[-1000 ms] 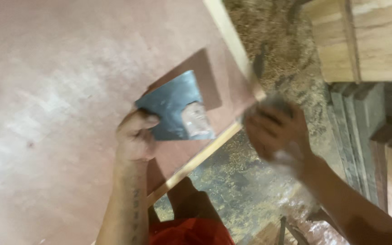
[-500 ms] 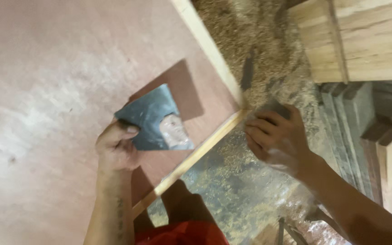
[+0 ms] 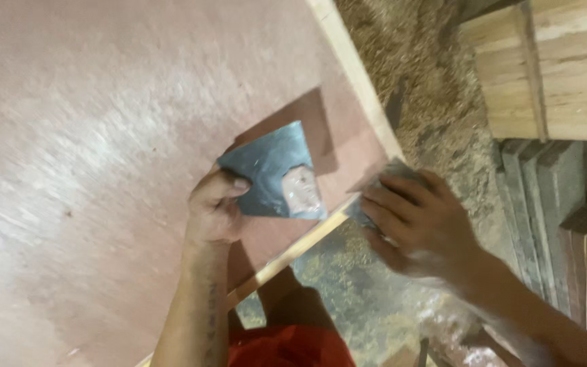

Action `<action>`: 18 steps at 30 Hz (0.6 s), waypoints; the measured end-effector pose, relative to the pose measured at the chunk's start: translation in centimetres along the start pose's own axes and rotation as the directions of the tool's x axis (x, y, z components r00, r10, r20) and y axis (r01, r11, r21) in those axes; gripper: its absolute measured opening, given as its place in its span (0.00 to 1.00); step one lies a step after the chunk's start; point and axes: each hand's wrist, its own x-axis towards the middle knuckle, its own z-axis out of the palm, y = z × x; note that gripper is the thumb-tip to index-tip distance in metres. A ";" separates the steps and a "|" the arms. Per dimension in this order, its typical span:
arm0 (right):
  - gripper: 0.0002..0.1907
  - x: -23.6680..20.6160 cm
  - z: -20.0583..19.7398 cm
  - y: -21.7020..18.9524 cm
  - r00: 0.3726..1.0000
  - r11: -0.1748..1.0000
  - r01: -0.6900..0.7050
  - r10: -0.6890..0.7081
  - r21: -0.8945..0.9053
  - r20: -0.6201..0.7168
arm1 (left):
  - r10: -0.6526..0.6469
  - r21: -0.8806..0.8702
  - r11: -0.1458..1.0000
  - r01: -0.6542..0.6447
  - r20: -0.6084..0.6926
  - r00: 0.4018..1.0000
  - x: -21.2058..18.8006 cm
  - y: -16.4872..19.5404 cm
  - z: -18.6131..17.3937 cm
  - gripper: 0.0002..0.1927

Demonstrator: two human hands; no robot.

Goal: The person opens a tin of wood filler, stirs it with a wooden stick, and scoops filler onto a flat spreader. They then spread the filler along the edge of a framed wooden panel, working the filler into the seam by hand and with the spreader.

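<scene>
The left hand (image 3: 215, 207) pinches one corner of a thin, stiff-looking grey metal plate (image 3: 266, 170) carrying pale putty, flat over the reddish board (image 3: 103, 136), while the right hand (image 3: 412, 221) clenches a blurred grey blade (image 3: 375, 180) at the board's pale edge

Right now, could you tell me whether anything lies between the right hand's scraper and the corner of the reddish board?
Nothing visible does: the right hand already holds its scraper against the board's pale edge; the left hand holds a grey plate clear of it.
</scene>
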 end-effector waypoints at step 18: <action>0.11 2.1 1.6 -1.8 0.992 0.997 -0.078 0.077 -0.011 -0.100 | 0.049 -0.001 0.999 -0.050 0.183 0.982 0.6 -0.7 0.2 0.04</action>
